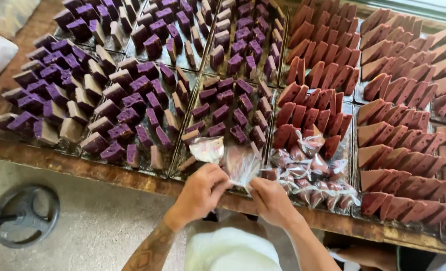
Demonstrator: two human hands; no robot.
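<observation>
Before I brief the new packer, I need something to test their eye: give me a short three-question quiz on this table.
1. True or false: the left hand and right hand both grip the clear plastic bag.
2. What colour are the slices in the left trays: A green, B purple, C yellow?
3. Where does the pile of bagged pieces lie relative to the right hand?

Key: 1 true; 2 B; 3 just beyond it, to the right, on a tray of reddish slices.

a sweets workshop — trays (90, 150) of cut cake slices (393, 150) cover the bench.
</observation>
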